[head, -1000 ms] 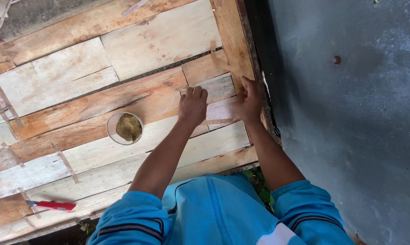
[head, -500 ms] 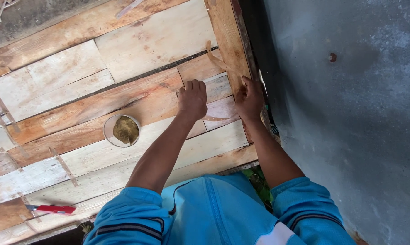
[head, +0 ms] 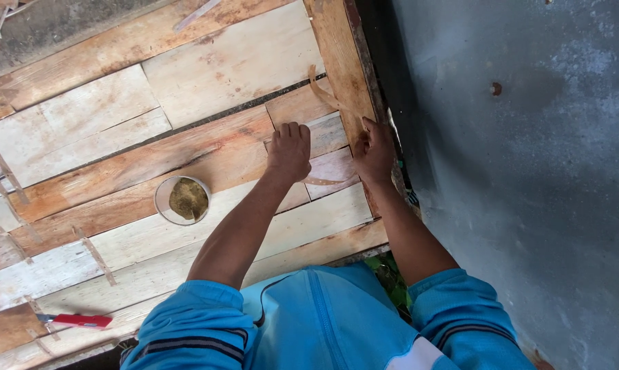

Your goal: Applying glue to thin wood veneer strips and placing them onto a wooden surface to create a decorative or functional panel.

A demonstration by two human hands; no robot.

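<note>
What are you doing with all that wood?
A person in a blue jacket is leaning over a panel of wooden boards. The left hand presses flat on a short pale board, and the right hand grips the panel's edge beside a thin curled wood strip. A small round bowl of brownish paste sits on the boards to the left, and a red-handled tool lies near the bottom edge.

Both arms stretched forward, bare from the elbows, blue sleeves pushed up. Left hand (head: 289, 151) palm down, fingers curled under, knuckles up. Right hand (head: 373, 149) just beside, fingers bent and pinched together, wrist slightly turned inward.
</note>
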